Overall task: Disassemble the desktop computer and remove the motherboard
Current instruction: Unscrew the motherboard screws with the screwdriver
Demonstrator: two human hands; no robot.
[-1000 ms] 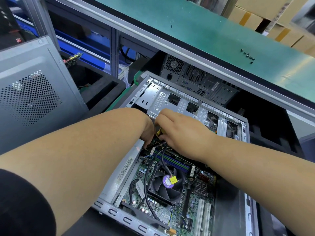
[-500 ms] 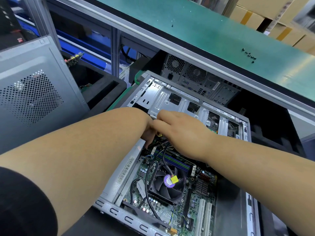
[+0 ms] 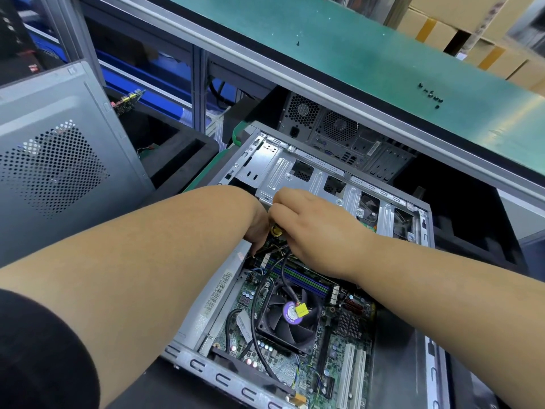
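The open desktop case (image 3: 383, 199) lies on its side in front of me. Inside it sit the green motherboard (image 3: 333, 358), its black CPU fan (image 3: 287, 317) and the memory slots (image 3: 300, 278). Both hands meet at the far end of the board, just below the metal drive bay. My right hand (image 3: 318, 231) has its fingers curled down over a small yellow-and-black object (image 3: 276, 230). My left hand (image 3: 256, 225) is mostly hidden behind my forearm, with its fingertips down among the cables; its grip cannot be made out.
A grey perforated side panel (image 3: 59, 172) leans at the left, with a black foam tray (image 3: 177, 149) behind it. A second computer (image 3: 339, 128) stands under the green bench top (image 3: 354, 54), where several loose screws (image 3: 430, 94) lie. Cardboard boxes (image 3: 442, 22) stack at the back right.
Both hands stay at the same spot by the drive bay. The yellow-and-black object shows between them again after being covered half a second ago.
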